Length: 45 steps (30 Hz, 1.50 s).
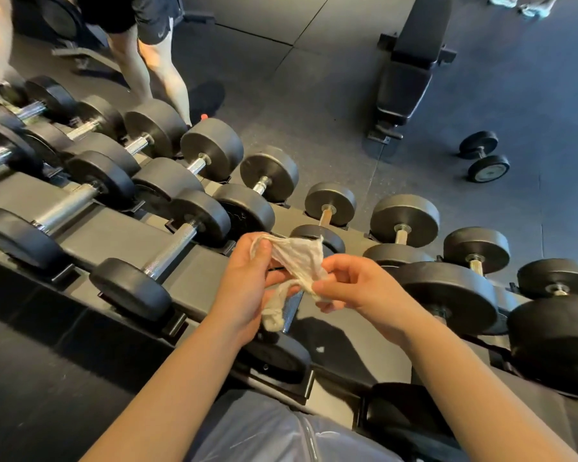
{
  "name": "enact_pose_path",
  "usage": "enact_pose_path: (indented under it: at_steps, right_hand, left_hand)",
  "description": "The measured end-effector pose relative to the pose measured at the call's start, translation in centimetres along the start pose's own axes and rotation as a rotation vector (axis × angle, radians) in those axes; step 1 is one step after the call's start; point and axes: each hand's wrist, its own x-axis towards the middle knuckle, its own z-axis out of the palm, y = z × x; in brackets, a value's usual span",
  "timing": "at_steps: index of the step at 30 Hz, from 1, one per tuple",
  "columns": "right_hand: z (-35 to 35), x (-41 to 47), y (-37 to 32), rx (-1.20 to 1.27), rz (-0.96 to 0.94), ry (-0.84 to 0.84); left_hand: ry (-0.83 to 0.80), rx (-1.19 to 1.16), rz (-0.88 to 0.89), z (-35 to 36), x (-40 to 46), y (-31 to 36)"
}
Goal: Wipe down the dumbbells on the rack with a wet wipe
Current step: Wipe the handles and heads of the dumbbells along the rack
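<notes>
- While both hands hold the wipe above the rack, no dumbbell is being wiped; the step in hand appears to be re-spreading or refolding the wipe between passes.
- Left hand: fingers curled, with thumb and fingers pinching the upper left corner of the wipe; a twisted tail of the wipe hangs below the palm.
- Right hand: fingers pinching the lower right part of the wipe, the remaining fingers loosely curled.
- Wipe: thin, off-white, crumpled and partly roped; stretched between the two hands, clear of the metal.
- Dumbbells: round black matte heads, probably rubber-coated, joined by chrome handles with knurled grip sections; seated in two tiers on the black rack.
- One dumbbell lies directly under the hands, its handle showing between them.
- Next move, as judged: bunch the wipe into one palm, lower it onto the nearest handle, then wrap and rub along the knurling, where the rough texture may snag thin fabric.
- Progress cannot be judged; no wet marks are discernible.
- Beyond the rack: a bench, a loose dumbbell on the floor, and a second person's legs.
</notes>
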Motion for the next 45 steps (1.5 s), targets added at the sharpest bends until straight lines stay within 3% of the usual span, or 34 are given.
enact_pose_path:
  at_steps: [4,6,10,14,21,24,27,29,31,33,40,45]
  right_hand:
    - [0.3,0.0,-0.2,-0.331,-0.033,0.025]
    - [0.5,0.0,0.0,-0.318,-0.083,0.119]
    - [0.7,-0.1,-0.2,0.401,-0.006,0.256]
    - [1.6,0.1,-0.3,0.659,0.034,0.294]
    - [1.5,-0.1,0.3,0.328,-0.034,0.316]
    - [1.1,-0.4,0.8,0.233,-0.071,0.263]
    - [0.9,-0.3,1.6,0.005,-0.131,0.408]
    - [0.8,-0.1,1.6,0.133,-0.088,0.464]
    - [0.8,0.0,1.2,0.337,0.052,0.271]
    - [1.2,0.2,1.0,0.302,0.120,0.093]
    - [0.1,0.8,1.1,0.370,0.126,0.290]
    - [-0.3,0.8,1.2,0.290,0.113,0.304]
  left_hand:
    - [0.116,0.263,0.073,-0.1,0.1,-1.4]
    - [0.146,0.392,0.149,-0.3,0.4,-2.0]
    - [-0.059,0.412,0.144,0.0,0.2,-1.5]
    - [-0.237,0.310,0.030,1.2,-1.0,-1.4]
    - [-0.241,0.048,-0.284,0.3,-0.9,-1.9]
    - [-0.095,0.138,-0.107,0.0,-0.6,-2.3]
    - [0.021,0.238,0.093,-0.2,-0.3,-2.1]
    - [0.039,0.207,0.097,-0.3,-0.1,-2.0]
    - [0.007,0.237,0.088,0.1,0.0,-2.1]
    - [-0.019,0.255,0.060,0.6,-0.1,-2.4]
    - [0.121,-0.041,0.005,0.3,0.7,-2.5]
    - [0.056,-0.052,0.023,0.5,0.9,-2.9]
